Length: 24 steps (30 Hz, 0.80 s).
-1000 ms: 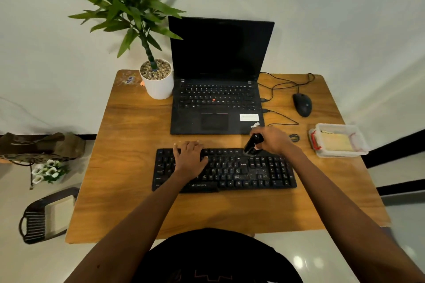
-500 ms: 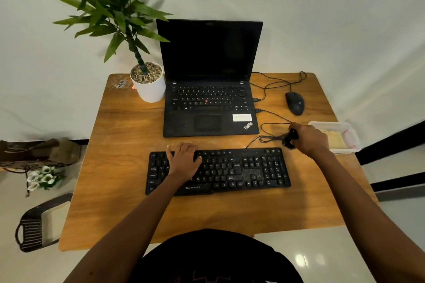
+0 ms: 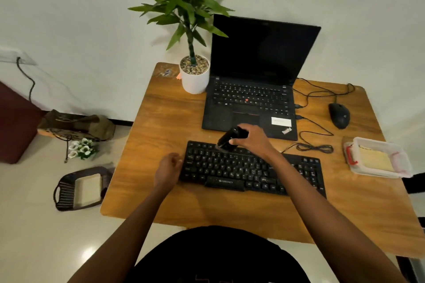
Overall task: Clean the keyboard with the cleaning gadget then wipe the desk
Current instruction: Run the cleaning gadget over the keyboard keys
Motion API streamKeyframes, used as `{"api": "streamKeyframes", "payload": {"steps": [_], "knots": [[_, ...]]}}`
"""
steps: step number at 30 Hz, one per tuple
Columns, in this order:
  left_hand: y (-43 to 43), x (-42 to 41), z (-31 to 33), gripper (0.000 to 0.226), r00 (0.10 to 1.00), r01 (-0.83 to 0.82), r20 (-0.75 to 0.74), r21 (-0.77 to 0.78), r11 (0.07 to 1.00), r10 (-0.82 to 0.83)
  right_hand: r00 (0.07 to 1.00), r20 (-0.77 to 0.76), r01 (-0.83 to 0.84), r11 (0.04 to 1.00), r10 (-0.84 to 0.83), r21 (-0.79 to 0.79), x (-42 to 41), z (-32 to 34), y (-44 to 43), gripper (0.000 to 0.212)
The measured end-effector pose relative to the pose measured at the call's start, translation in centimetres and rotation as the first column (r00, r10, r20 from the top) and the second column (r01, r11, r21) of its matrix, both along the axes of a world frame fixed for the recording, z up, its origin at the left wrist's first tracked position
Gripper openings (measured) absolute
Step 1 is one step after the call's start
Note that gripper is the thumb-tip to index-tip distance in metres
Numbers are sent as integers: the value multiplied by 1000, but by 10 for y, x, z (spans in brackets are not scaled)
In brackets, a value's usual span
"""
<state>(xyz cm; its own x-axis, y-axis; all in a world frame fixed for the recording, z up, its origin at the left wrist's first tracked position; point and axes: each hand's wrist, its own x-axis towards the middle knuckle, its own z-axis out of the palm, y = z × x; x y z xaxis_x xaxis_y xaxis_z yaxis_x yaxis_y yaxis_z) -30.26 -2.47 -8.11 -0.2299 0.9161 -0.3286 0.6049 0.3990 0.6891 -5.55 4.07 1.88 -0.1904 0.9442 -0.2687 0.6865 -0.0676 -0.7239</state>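
A black keyboard lies on the wooden desk in front of the laptop. My right hand grips a small black cleaning gadget, its lower end touching the top-left rows of keys. My left hand rests at the keyboard's left end with its fingers loosely curled against the edge. A clear plastic box with a yellow cloth inside sits at the desk's right side.
An open black laptop stands behind the keyboard, with a white potted plant to its left. A black mouse and its coiled cable lie to the right. On the floor at left are a bag, flowers and a dark basket.
My right hand moved with the gadget from the desk's right side, near the cable, to the keyboard's top-left keys. My left hand slid off the keys to the keyboard's left edge. The camera view shifted left.
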Motion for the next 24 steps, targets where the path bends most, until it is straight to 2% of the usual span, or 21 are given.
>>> {"api": "streamKeyframes", "payload": {"steps": [3,7,13,18,24], "knots": [[-4,-4,-6,28,995,30,92,-52,998,-25,995,17,-101,995,101,-3,-33,-6,8,28],[-5,-7,-10,26,984,-4,178,-98,995,22,977,30,-214,977,213,16,-78,-7,16,27],[-6,-10,-13,26,968,-34,244,-126,991,64,918,184,-357,934,351,1,-120,-17,17,27],[-5,-13,-16,24,958,-63,270,-147,987,101,879,245,-415,909,409,-28,-116,-19,20,18],[-2,-16,-19,24,952,-65,285,-176,982,114,828,352,-443,894,436,-63,-97,-16,28,27]]}}
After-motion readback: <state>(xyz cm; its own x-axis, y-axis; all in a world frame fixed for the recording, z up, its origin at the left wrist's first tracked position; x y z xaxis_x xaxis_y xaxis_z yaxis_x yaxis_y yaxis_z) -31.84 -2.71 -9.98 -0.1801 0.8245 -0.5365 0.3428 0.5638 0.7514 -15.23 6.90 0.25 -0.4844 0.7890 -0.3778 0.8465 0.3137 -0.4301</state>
